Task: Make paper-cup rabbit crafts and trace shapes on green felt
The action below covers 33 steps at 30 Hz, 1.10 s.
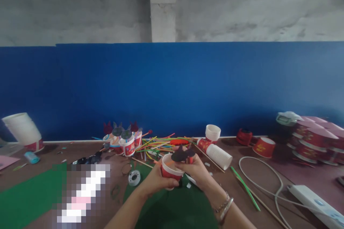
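Far left: white paper cups (23,127), stacked on the brown surface (99,200); green sheet (32,193), flat. Left of centre: finished-looking cups (129,147), grouped, with dark eared cutouts; tape roll (137,180), nearer. Centre: left hand (153,182), grip closed around the side of a red-and-white cup (170,173), held above a green mat (172,214); dark cutout (179,155), at the cup's rim, attachment unclear; right hand (198,170), grip pinched on the cutout. Step in hand, as judged: placing cutout against cup; next move seems to call for a steady left grip and fine right-hand alignment. Right: nested cups (219,155), lying down; green straw (247,191); red cup (264,147), inverted; power strip (314,202).
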{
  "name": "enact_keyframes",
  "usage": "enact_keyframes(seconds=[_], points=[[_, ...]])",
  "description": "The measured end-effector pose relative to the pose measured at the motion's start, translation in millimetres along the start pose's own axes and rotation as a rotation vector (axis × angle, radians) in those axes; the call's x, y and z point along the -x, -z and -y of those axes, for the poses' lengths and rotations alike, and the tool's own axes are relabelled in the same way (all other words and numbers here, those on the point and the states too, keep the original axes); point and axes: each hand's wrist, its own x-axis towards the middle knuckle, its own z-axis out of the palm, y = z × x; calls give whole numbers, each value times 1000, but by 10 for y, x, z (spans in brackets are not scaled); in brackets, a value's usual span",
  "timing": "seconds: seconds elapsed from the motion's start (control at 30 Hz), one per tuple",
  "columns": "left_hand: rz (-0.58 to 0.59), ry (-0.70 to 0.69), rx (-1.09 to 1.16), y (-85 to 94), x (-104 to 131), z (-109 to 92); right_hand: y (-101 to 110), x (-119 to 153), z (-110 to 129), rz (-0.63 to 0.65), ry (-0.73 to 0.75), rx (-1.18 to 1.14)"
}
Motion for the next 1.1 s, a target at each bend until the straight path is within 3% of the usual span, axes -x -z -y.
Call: enact_keyframes(seconds=[0.17,0.37,0.6,0.77,0.87,1.0,1.1], points=[[-80,-26,17,-13,-19,6,21,33,43,72,-49,-92],[-218,-128,104,27,-85,77,112,-13,10,52,-102,-133],[-233,-209,156,6,-115,67,54,-20,-47,44,-71,126],[-311,-140,138,-21,-93,97,-7,-14,-185,27,-5,418],[-357,-103,131,-63,-81,102,-62,-12,-269,-48,58,516],[-303,-120,66,-71,-145,153,-112,-8,-310,-107,5,507],[-448,-240,-26,22,-216,237,-85,-25,-339,-165,-38,432]])
